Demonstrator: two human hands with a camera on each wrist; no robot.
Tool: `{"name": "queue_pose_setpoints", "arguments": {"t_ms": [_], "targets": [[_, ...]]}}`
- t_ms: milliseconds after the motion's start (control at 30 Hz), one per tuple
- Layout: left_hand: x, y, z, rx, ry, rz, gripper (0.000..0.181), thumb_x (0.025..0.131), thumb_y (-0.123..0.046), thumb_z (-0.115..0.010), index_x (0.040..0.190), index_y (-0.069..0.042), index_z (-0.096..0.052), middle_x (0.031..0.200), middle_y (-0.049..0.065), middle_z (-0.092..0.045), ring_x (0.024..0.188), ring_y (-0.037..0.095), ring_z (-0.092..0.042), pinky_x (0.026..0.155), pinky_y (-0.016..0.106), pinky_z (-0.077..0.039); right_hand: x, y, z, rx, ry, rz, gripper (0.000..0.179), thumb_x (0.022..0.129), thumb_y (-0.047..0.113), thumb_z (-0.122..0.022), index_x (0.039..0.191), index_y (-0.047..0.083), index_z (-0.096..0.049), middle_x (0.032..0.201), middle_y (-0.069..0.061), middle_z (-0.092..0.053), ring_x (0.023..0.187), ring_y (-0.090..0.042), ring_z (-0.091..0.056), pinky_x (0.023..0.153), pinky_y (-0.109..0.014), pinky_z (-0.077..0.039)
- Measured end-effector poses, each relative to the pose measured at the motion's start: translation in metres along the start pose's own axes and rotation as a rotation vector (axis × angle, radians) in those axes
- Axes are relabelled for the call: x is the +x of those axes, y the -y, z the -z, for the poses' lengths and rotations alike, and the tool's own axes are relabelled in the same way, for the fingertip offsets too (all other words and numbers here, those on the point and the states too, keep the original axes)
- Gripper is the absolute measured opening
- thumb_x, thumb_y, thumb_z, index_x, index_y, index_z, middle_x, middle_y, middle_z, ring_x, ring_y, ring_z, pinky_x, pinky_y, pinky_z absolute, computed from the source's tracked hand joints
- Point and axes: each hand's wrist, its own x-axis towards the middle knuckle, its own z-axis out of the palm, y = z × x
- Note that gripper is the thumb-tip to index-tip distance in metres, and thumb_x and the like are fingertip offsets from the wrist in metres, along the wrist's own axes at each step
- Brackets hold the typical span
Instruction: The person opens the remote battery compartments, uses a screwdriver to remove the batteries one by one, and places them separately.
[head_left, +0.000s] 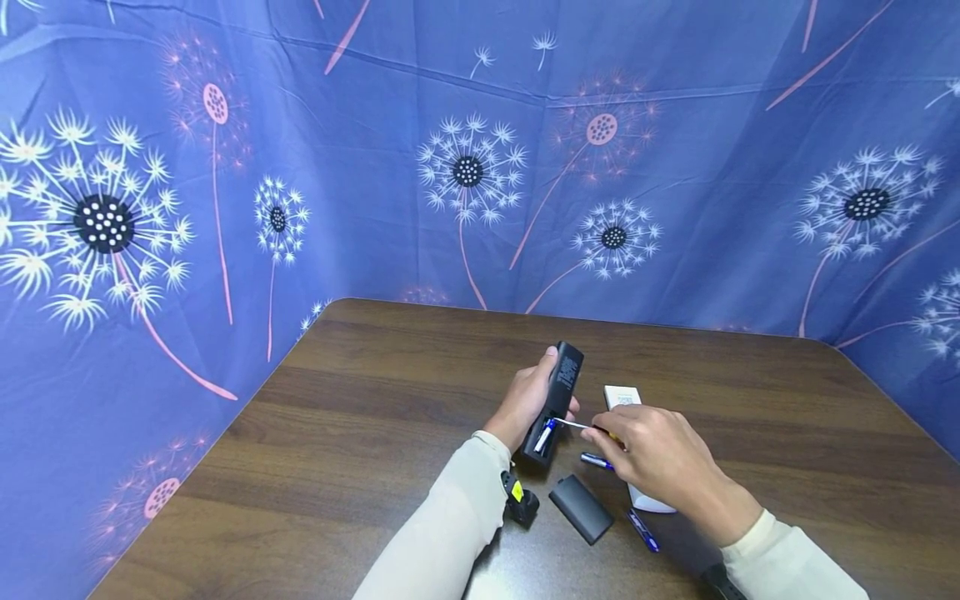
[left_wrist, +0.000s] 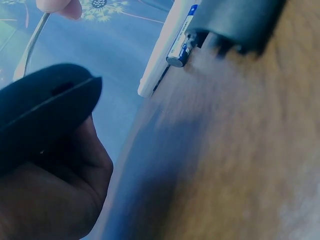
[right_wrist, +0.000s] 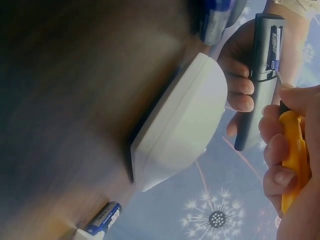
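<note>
My left hand grips a black remote control, tilted above the table with its battery compartment facing up. A blue-and-white battery lies in that compartment. My right hand holds a screwdriver with a yellow handle and a thin metal shaft. Its tip meets the battery's end in the right wrist view; whether it is wedged beneath cannot be told. In the left wrist view the remote's dark end hides the compartment.
A black battery cover lies on the brown table below the remote. Two loose batteries lie near it, one by the right fingers, another closer. A white device sits partly under the right hand. Patterned blue cloth hangs behind.
</note>
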Motion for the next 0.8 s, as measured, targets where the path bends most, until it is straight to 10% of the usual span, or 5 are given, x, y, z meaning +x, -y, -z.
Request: {"name": "queue_pose_setpoints", "arguments": {"t_ms": [800], "targets": [[0.0046, 0.0023, -0.0003, -0.072, -0.02, -0.003, 0.067, 0.102, -0.064, -0.035, 0.122, -0.006, -0.063, 0.081, 0.014, -0.071, 0.066, 0.022, -0.069, 0.061, 0.032, -0.055, -0.0051, -0.0012, 0.0038, -0.001, -0.011, -0.01, 0.01, 0.08, 0.023, -0.081, 0.082, 0.017, -0.073, 0.068, 0.014, -0.057, 0.057, 0.004, -0.046, 0.046, -0.026, -0.044]]}}
